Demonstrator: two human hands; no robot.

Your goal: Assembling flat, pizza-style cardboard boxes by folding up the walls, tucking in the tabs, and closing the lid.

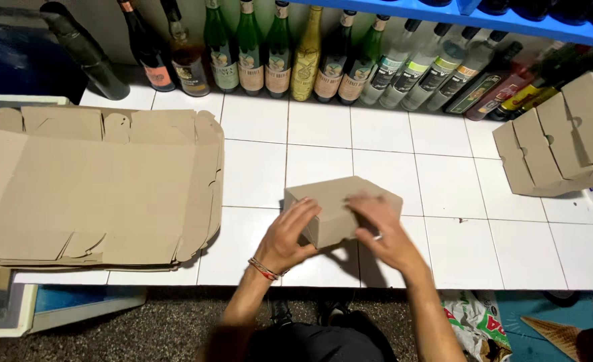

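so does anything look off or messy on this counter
Nothing is spilled or broken. Both hands, left hand and right hand, rest on a small cardboard box. The flat cardboard stack overhangs the tiled counter edge slightly, and one dark bottle leans.

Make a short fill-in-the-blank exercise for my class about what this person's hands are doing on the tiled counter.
1. Both hands press on a small folded cardboard ____.
2. The left hand wears a bracelet on its ____.
3. The stack of flat cardboard sheets lies to the person's ____.
4. Along the wall behind the counter stands a row of ____.

Missing words: box; wrist; left; bottles
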